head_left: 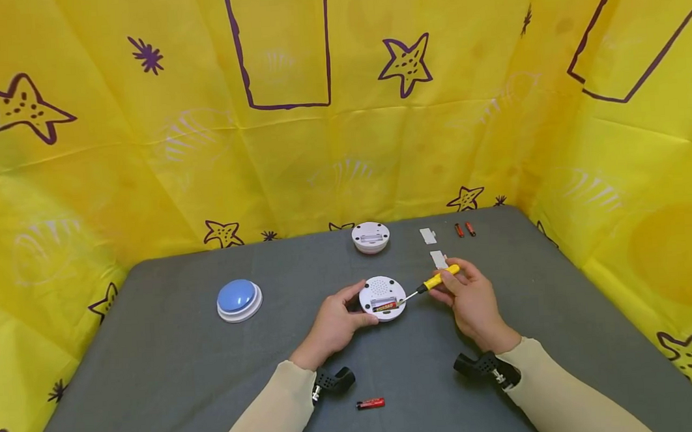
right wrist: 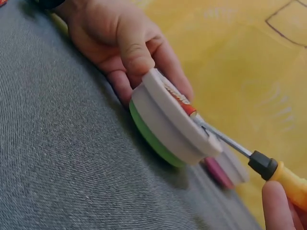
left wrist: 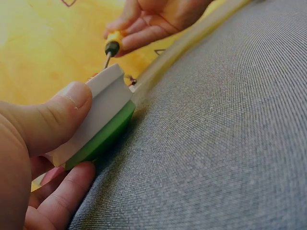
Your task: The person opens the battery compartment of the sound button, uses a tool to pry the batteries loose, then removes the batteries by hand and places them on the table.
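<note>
My left hand [head_left: 338,321] grips a round white push button with a green top [right wrist: 163,117] by its edge, underside facing up, just over the cloth. In its battery bay lies one red battery [head_left: 385,306], partly raised at one end. Between thumb and fingers, my right hand [head_left: 474,300] holds a screwdriver [head_left: 441,277] with a yellow handle and black collar. The screwdriver's metal tip is at the end of the battery, at the bay's right side. In the left wrist view the green top [left wrist: 103,136] faces down, with the thumb on the white base.
On the grey cloth [head_left: 171,355] a blue-topped button [head_left: 237,297] stands to the left. An upturned button [head_left: 371,236] sits behind. Two white battery covers [head_left: 428,236] and two red batteries [head_left: 470,229] lie at back right. Another battery [head_left: 370,404] lies near the front.
</note>
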A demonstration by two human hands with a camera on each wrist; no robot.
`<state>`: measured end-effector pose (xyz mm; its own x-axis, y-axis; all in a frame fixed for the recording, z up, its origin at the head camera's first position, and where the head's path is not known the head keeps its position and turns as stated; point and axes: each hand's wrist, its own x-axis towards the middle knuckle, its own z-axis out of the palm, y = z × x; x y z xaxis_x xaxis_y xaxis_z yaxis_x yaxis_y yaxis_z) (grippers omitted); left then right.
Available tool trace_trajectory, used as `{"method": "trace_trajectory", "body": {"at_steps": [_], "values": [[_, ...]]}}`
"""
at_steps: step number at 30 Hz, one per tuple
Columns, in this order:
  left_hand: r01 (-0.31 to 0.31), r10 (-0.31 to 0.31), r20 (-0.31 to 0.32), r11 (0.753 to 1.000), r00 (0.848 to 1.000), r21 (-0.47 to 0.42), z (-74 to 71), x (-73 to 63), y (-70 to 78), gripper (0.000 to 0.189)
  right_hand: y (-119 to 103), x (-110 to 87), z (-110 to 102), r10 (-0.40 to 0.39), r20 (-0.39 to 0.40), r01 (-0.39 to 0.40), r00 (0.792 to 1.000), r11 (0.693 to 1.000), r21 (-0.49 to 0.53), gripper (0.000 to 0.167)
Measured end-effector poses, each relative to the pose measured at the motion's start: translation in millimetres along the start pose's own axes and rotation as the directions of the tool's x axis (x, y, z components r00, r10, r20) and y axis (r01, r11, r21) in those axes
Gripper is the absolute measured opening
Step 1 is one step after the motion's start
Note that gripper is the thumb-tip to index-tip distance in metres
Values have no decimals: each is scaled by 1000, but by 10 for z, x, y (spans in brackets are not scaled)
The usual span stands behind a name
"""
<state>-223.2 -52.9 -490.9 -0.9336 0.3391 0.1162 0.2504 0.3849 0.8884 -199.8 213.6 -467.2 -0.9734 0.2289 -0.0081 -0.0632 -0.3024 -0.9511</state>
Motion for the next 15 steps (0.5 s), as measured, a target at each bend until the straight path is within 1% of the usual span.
{"method": "trace_trajectory", "body": {"at_steps": [3, 8, 11, 15], "values": [[11, -11, 6, 1000, 1000, -16, -1, 2, 16, 77, 19, 14, -20, 61, -2, -61, 998, 995, 75, 33], [33, -32, 13, 999, 999, -41, 0, 15, 24, 77, 34, 32, -28, 149, -13, -145, 989, 978, 148, 38], [47, -46, 17, 997, 999, -55, 0, 19, 17, 77, 44, 36, -22, 182, -21, -175, 983, 966, 190, 38], [62, -61, 17, 996, 998, -66, -4, 8, 10, 76, 70, 29, -7, 199, -36, -185, 979, 956, 229, 38]]}}
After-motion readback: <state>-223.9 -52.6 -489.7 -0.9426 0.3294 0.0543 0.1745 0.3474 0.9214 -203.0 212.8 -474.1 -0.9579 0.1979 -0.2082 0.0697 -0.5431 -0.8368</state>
